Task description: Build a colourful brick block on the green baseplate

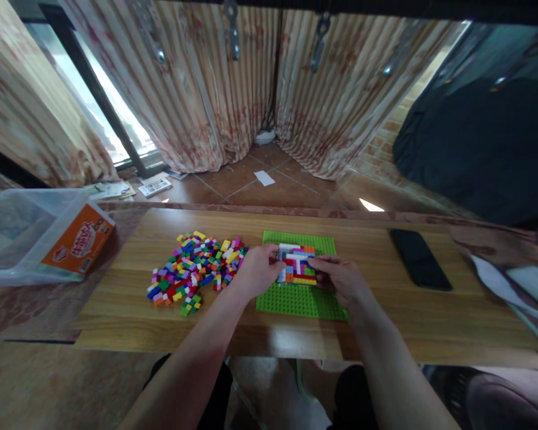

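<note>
A flat build of multicoloured toy bricks [298, 269] sits on a bright green studded baseplate [300, 301]. White, red, orange, blue and yellow bricks show in it. My left hand [260, 269] is closed at its left edge, with thumb and fingertips against the bricks. From the right, my right hand [338, 276] grips the build's other side, its index fingertip reaching over the top beside a blue brick. Whether a loose brick is between the right fingertips I cannot tell. A heap of small loose bricks [197, 266] lies left of the baseplate.
The wooden table [125, 322] bears a black phone [420, 258] on the right, with white papers [497, 278] beyond it. A clear plastic bin [22, 233] with an orange label stands at the left. Curtains [206, 89] hang behind.
</note>
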A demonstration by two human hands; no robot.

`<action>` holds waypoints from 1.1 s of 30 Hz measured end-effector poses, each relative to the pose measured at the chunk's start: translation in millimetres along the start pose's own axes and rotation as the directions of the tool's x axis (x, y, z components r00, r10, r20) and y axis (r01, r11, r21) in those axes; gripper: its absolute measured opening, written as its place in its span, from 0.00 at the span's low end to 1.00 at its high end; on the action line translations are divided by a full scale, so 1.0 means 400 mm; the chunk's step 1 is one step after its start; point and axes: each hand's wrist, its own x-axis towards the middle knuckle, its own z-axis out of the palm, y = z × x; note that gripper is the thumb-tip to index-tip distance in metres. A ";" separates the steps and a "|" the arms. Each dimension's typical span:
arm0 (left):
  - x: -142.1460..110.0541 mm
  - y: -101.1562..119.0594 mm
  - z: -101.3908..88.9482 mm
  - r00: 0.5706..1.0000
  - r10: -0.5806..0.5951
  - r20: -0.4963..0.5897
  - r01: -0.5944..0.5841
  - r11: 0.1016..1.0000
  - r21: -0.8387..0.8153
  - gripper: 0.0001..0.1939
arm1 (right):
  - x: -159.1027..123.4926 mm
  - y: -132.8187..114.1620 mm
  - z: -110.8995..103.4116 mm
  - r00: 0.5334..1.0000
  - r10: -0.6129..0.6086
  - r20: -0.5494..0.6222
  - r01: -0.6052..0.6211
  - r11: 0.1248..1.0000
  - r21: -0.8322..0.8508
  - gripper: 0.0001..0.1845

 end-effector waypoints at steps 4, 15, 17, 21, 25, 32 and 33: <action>0.002 0.000 0.001 1.000 -0.004 0.005 0.004 1.000 0.001 0.14 | -0.008 0.001 -0.014 0.999 -0.026 0.031 0.025 1.000 0.019 0.21; 0.004 0.011 -0.020 0.994 0.029 -0.104 -0.030 1.000 -0.008 0.14 | 0.005 -0.002 -0.008 0.834 -0.443 -0.328 0.478 0.878 0.030 0.21; 0.006 -0.005 -0.051 0.980 0.025 -0.196 -0.039 0.997 -0.070 0.12 | -0.012 0.001 0.010 0.778 -0.543 -0.316 0.545 0.833 -0.088 0.19; 0.006 -0.051 -0.142 0.883 -0.076 -0.464 -0.084 0.946 -0.315 0.10 | -0.068 0.019 0.067 0.728 -0.674 -0.129 0.609 0.722 -0.329 0.15; -0.013 -0.082 -0.231 0.716 -0.244 -0.654 -0.208 0.820 -0.533 0.07 | -0.126 0.051 0.141 0.602 -0.755 0.260 0.778 0.479 -0.407 0.09; -0.035 -0.093 -0.277 0.632 -0.359 -0.687 -0.291 0.712 -0.639 0.07 | -0.149 0.110 0.268 0.437 -0.722 0.536 0.889 0.259 -0.377 0.10; -0.034 -0.093 -0.276 0.639 -0.354 -0.683 -0.296 0.706 -0.643 0.07 | -0.144 0.117 0.285 0.421 -0.720 0.552 0.894 0.226 -0.386 0.10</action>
